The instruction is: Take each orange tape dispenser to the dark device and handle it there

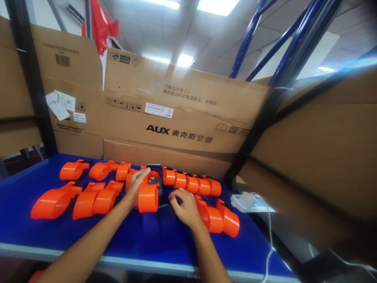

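Hands (186,205), orange piece (148,198), AUX cardboard (182,118) behind

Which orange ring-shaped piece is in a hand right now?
The centre one, gripped by the left hand between the left and right groups. That grip sets it apart: the other orange pieces rest on the blue table.

A workshop, it seems — 1 blue bench (55,236), rows of orange pieces (53,203), cardboard panels (126,131), metal posts (246,41).
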The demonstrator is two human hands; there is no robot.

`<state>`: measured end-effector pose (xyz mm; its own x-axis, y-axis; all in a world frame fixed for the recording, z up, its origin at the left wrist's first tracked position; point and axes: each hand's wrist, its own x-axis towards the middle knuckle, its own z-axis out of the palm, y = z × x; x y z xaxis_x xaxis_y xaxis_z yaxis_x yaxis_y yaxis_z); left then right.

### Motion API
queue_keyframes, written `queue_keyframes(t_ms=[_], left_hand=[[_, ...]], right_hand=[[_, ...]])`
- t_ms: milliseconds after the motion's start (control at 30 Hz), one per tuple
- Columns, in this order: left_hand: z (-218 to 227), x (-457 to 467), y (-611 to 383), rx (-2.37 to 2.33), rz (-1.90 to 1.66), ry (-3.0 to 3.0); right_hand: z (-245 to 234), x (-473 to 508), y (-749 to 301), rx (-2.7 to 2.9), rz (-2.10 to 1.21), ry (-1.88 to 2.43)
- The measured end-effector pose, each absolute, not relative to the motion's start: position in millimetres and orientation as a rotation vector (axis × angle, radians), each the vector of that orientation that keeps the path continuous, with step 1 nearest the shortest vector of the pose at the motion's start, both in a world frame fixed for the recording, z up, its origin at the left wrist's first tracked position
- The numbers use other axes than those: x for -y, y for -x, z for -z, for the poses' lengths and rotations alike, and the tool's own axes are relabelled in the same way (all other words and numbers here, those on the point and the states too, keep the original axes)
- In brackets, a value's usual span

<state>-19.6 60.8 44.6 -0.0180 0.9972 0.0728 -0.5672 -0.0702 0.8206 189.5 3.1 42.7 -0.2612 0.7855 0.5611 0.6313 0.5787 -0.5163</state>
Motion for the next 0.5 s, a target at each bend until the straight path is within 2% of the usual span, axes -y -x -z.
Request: queue_keyframes(t_ms=[133, 333, 500], left_hand=[[-41.0, -61.7, 16.0, -0.749, -1.484, -0.947], [-38.1, -64.5, 14.3, -0.726, -1.453, -0.993], [-36.2, -61.5, 11.5, -0.675, -1.384, -1.035]], right_hand=[[-52.6, -12.2, -178.1, 1.762, -0.360, 1.047], [-79.6, -31.4, -160.0, 1.891, -0.314, 1.028], [-61.0, -40.9, -155.8, 1.809, -0.239, 1.065]])
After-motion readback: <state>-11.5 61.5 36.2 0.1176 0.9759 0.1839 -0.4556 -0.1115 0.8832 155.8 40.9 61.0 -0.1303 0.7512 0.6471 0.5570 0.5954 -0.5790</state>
